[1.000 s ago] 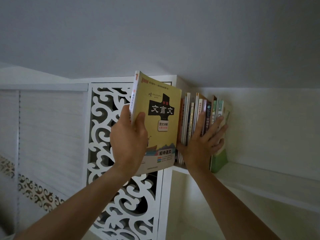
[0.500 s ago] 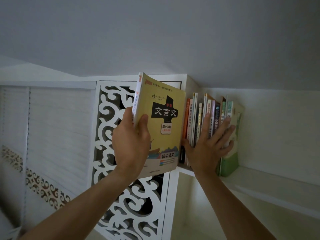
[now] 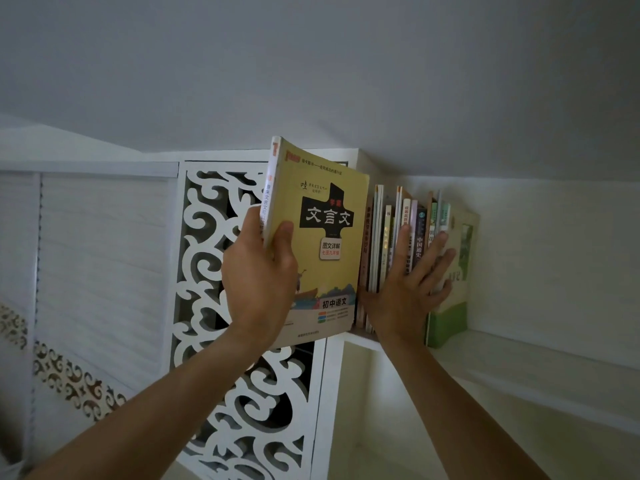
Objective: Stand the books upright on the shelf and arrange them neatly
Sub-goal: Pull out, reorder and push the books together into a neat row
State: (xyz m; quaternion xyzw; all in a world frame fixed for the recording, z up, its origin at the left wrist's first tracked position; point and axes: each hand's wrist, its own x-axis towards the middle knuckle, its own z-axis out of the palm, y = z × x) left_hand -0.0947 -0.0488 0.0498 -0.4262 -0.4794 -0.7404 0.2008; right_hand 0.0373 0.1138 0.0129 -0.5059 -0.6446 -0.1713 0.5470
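Under a grey ceiling, on the white wooden shelf [image 3: 540,355], the right hand [image 3: 407,289] presses flat, fingers spread, against upright books [image 3: 391,237]; the left hand [image 3: 258,275] grips a yellow paperback book [image 3: 325,271] beside a white scrollwork panel [image 3: 207,271].

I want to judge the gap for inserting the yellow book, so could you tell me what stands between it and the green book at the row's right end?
In the head view, between the yellow book and the green book stands a row of upright books, with the right hand pressed flat against them.
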